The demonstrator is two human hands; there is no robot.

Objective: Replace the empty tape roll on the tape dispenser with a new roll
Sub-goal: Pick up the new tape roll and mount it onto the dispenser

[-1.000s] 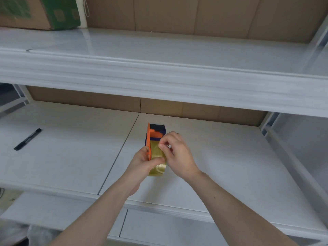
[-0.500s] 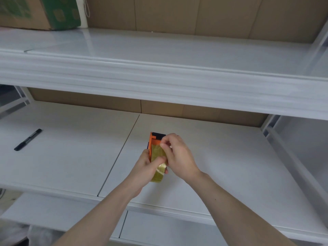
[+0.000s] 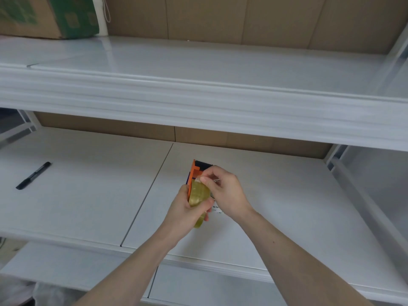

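An orange tape dispenser [image 3: 195, 171] with a dark blue front end is held above the middle shelf, its front pointing away from me. A yellowish clear tape roll [image 3: 198, 194] sits in it. My left hand [image 3: 184, 214] grips the dispenser and roll from the left and below, thumb across the roll. My right hand [image 3: 225, 193] is at the right side, thumb and forefinger pinched on the tape's free end near the dispenser's front. The dispenser's lower part is hidden by my hands.
A black marker [image 3: 33, 175] lies at the left of the white middle shelf [image 3: 287, 206]. An upper shelf [image 3: 198, 102] juts out overhead, with a green and brown carton [image 3: 44, 16] at its far left. A shelf upright [image 3: 344, 173] stands on the right.
My right fingers have shifted from the top of the roll up toward the dispenser's front, pinching the tape end. Both hands and the dispenser stay in about the same place.
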